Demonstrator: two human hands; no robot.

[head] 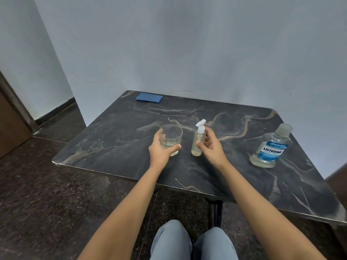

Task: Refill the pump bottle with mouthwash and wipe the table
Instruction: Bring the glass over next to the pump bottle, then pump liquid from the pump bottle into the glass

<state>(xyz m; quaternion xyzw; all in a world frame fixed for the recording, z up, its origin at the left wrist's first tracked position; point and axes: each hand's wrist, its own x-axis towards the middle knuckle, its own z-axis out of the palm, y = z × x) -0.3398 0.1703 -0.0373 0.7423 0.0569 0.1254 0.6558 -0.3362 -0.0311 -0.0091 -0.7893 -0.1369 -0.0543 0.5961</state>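
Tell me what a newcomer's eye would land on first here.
At the centre of the dark marble-patterned table, the left hand holds a clear glass tumbler, while the right hand cups loosely around a small clear pump bottle with a white head; contact there is unclear. Near the right edge stands a large, nearly empty clear Listerine mouthwash bottle with a blue label. A folded blue cloth lies at the far left corner.

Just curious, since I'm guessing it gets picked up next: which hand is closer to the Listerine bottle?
Right. The right hand is by the pump bottle, left of the Listerine bottle; the left hand is farther left, gripping the glass.
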